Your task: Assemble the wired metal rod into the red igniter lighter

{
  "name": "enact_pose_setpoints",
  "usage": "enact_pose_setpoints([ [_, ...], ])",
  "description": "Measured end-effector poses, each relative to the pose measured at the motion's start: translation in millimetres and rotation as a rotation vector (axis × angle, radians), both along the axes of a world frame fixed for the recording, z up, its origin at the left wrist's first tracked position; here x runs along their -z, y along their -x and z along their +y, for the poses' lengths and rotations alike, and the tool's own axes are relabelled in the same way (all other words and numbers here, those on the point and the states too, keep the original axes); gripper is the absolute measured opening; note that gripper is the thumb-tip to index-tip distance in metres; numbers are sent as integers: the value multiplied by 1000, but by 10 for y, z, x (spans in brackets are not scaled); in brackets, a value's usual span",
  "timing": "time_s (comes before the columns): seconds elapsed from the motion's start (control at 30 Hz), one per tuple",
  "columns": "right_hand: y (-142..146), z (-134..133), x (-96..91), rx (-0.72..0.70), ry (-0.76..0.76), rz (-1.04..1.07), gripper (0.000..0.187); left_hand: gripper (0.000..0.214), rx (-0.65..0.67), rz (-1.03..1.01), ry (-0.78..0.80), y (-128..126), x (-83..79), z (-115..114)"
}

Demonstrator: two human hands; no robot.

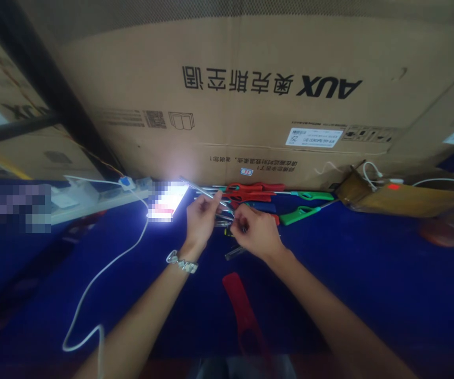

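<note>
Head view: a thin silver metal rod [195,187] is held in the closed fingers of the left hand [201,215], in the middle of the frame. A small piece [244,228], too small to tell, is pinched by the right hand [254,232] just beside it. Long red and green plastic lighters [274,197] are piled just above the hands on the dark blue cloth [369,263]. A red plastic shell [240,305] is laid below the hands.

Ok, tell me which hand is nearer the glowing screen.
Left. The left hand, holding a metal rod, sits just right of the glowing screen; the right hand is farther right, beyond the left hand.
</note>
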State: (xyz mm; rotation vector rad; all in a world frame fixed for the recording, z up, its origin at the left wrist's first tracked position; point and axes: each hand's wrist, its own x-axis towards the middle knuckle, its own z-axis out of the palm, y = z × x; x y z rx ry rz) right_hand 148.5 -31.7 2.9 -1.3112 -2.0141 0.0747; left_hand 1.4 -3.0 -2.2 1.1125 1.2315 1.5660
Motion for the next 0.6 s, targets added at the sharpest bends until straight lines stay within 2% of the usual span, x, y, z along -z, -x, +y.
enact_pose_setpoints([
  [0.13,-27,-8,-17,-72,45,70,6,48,33,-18,52,-1,-6,-10],
  [0.33,-27,34,70,-188,34,182,8,51,93,6,64,-17,-5,-29],
  [0.47,-31,55,90,-191,-4,198,9,49,155,-2,75,-22,-24,-35],
  [0.6,-33,57,80,-120,-20,277,6,46,217,-41,73,-13,-63,-39],
])
